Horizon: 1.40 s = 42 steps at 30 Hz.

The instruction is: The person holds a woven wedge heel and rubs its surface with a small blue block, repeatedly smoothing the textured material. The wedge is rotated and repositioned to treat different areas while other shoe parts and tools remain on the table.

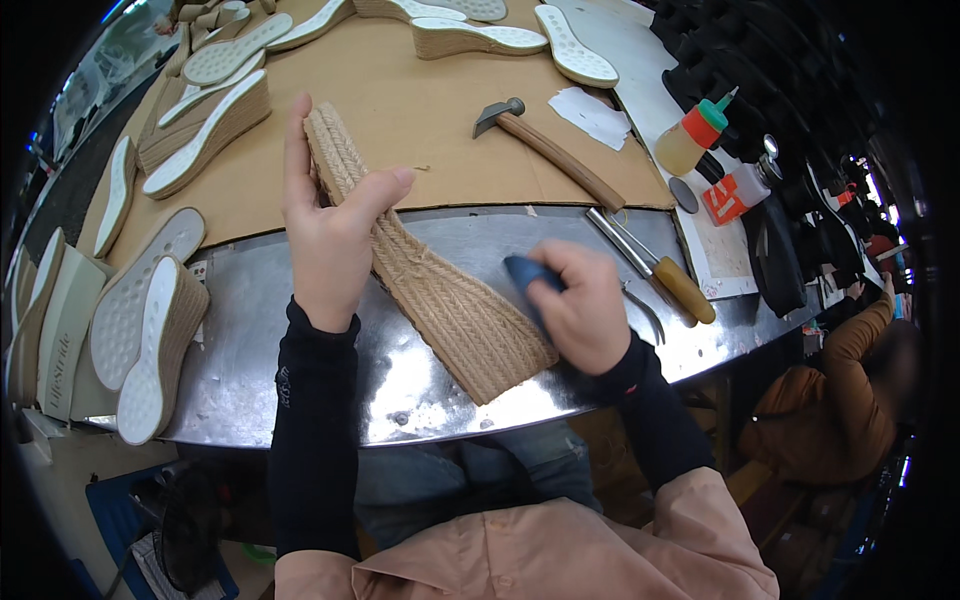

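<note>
My left hand (340, 222) grips the narrow toe end of a wedge shoe sole (450, 300) wrapped in tan braided jute, thumb on one side and fingers on the other. The sole is tilted on edge over the metal tabletop, its thick heel end toward me. Closed around a small dark blue tool or pad (533, 280), my right hand (580, 305) is beside the heel part of the sole. Most of the blue thing is hidden in the fist, so its exact kind cannot be made out.
A hammer (548, 152) lies on the cardboard (400, 110). To the right are a wooden-handled tool (680, 290), a green-capped glue bottle (693, 135) and a red-labelled bottle (737, 193). Several wedge soles (160, 340) stand at left and far back. Another person (835, 400) sits at right.
</note>
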{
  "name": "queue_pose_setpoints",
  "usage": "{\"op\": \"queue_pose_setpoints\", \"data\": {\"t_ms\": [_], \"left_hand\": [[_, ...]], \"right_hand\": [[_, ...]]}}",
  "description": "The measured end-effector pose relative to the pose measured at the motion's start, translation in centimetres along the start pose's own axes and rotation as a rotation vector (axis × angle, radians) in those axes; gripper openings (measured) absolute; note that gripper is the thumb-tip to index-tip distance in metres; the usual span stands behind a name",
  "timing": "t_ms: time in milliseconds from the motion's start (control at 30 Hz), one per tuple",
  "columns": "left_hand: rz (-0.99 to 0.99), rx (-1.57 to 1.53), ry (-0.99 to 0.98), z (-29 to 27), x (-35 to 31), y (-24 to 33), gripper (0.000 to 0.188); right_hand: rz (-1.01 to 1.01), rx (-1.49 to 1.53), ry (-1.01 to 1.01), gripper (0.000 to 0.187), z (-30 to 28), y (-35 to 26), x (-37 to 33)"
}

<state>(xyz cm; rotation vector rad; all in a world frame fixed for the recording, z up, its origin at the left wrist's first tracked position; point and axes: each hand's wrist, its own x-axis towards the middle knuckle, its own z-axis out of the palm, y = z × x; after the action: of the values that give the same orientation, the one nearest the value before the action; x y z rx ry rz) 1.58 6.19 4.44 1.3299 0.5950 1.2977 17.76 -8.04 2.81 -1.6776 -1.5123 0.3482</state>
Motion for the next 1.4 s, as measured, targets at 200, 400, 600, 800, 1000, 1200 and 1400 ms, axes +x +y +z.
{"op": "queue_pose_setpoints", "data": {"t_ms": [200,400,600,800,1000,1200,1400], "left_hand": [[-0.014,0.013,-0.006,-0.3,0.3,-0.2,0.084],[0.004,0.024,-0.004,0.0,0.0,0.0,0.083],[-0.009,0.024,0.000,-0.2,0.3,-0.2,0.084],[-0.007,0.035,0.024,-0.2,0.3,-0.5,0.084],[-0.034,0.057,0.042,-0.5,0.5,-0.6,0.083],[-0.041,0.051,0.042,-0.5,0.5,-0.7,0.083],[-0.037,0.042,0.047,-0.4,0.5,-0.6,0.083]], "right_hand": [[0.012,0.140,-0.047,0.023,-1.6,-0.4,-1.7],[-0.210,-0.026,0.013,0.012,0.7,-0.7,-1.4],[0.010,0.074,0.071,0.009,0.0,-1.2,-0.6],[-0.090,-0.159,0.118,0.004,0.3,-0.3,0.5],[0.301,0.849,0.097,0.015,-4.2,2.7,0.1],[0.189,0.859,0.011,0.015,-7.7,0.2,-0.7],[0.372,1.585,-0.143,0.016,-5.4,-0.7,-2.2]]}}
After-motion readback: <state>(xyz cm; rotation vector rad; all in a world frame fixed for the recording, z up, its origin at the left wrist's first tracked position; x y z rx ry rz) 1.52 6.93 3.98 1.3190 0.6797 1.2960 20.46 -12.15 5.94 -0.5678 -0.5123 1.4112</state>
